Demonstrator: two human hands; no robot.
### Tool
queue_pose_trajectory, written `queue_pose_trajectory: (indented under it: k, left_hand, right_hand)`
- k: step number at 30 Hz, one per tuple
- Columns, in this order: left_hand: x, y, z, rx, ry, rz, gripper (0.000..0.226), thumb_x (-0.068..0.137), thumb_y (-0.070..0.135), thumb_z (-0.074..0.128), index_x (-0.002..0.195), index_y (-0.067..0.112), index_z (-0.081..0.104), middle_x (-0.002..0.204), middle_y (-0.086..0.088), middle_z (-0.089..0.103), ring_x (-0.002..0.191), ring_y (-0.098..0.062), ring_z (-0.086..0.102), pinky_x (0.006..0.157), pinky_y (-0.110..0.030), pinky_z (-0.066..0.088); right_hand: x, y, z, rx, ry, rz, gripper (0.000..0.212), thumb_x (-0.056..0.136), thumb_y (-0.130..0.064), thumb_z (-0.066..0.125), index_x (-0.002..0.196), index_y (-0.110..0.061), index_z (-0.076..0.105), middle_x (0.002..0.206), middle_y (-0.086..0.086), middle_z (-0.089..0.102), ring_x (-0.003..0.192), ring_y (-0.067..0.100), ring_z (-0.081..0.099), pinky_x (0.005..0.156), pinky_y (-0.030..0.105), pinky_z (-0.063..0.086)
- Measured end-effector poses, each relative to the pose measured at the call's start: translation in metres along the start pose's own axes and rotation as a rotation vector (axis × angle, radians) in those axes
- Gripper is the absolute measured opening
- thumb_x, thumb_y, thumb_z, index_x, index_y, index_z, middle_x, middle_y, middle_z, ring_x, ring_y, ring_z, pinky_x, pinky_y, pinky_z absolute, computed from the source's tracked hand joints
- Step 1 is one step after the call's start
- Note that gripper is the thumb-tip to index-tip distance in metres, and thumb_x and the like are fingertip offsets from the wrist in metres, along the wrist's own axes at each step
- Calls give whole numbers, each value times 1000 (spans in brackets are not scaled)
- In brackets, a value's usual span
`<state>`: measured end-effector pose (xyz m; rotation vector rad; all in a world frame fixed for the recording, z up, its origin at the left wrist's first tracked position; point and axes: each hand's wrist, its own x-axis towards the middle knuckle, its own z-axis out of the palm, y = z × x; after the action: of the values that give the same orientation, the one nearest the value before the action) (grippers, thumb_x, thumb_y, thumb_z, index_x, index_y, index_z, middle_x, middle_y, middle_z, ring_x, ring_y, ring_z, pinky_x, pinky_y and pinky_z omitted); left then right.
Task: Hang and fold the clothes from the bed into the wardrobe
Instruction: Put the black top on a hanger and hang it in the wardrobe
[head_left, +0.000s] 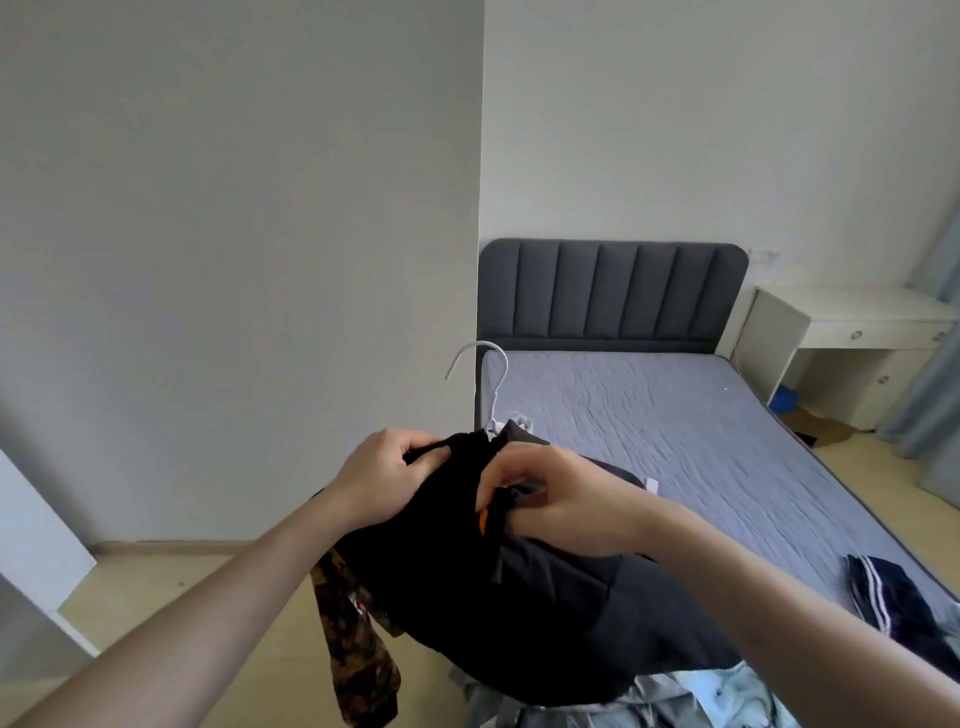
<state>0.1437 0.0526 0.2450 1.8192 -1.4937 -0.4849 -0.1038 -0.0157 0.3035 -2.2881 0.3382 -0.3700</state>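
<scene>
Pinching the black garment (447, 561) at its neck over the bed's (675, 441) near corner, both hands, left (387, 480) and right (561, 499), are risking the white hanger (491, 384) slipping free.

We can't read any text, label or number; the white tag (652, 485) on the bed (727, 415) is too small.

We see a plain bedroom.
Pale walls (234, 208), light wooden floor (171, 587), grey padded headboard (608, 293), white desk (852, 317) far right.
</scene>
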Motion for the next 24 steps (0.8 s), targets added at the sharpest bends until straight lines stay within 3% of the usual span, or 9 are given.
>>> queue_pose_trajectory:
  k: [5, 9, 13, 17, 20, 24]
  left_hand:
    - [-9, 1, 2, -25, 42, -26, 20, 97, 49, 59, 107, 46, 75, 96, 24, 76, 94, -1, 72, 93, -42, 57]
    - [-12, 0, -2, -76, 81, -18, 23, 98, 48, 60, 110, 39, 78, 102, 26, 75, 100, 2, 70, 98, -41, 55]
    - [-14, 3, -3, -148, 89, -6, 19, 100, 40, 63, 107, 36, 79, 100, 20, 77, 99, -3, 72, 98, -45, 54]
    - [-15, 10, -2, -133, 79, -8, 24, 95, 48, 61, 108, 37, 79, 102, 19, 77, 102, -4, 72, 99, -46, 54]
    - [-14, 15, -1, -113, 76, -42, 20, 98, 43, 63, 109, 36, 79, 102, 22, 77, 101, 0, 71, 100, -43, 53]
    - [-13, 24, -5, -79, 83, -72, 20, 99, 44, 62, 108, 39, 78, 99, 22, 77, 98, -1, 72, 98, -44, 55]
  right_hand:
    - [-16, 24, 9, 11, 18, 61, 45, 74, 5, 55, 97, -31, 71, 115, -14, 64, 112, 11, 64, 86, 28, 57]
    - [-27, 56, 7, -87, 298, 63, 54, 82, 3, 63, 121, -35, 59, 125, -16, 52, 112, 3, 62, 78, 18, 53]
    - [-27, 84, -10, -313, 477, 177, 57, 89, -16, 70, 137, -38, 50, 129, -23, 46, 99, 0, 55, 80, 20, 46]
    - [-17, 102, -24, -449, 387, 256, 36, 94, -15, 60, 125, -32, 67, 111, -15, 70, 101, 17, 47, 81, 26, 37]
    - [-11, 101, -32, -415, 326, 223, 29, 96, -12, 58, 113, -27, 75, 90, -12, 69, 101, 21, 47, 80, 30, 38]
    - [12, 89, -40, -354, 259, 118, 30, 91, -5, 57, 104, -22, 78, 89, 1, 72, 100, 17, 49, 87, 33, 41]
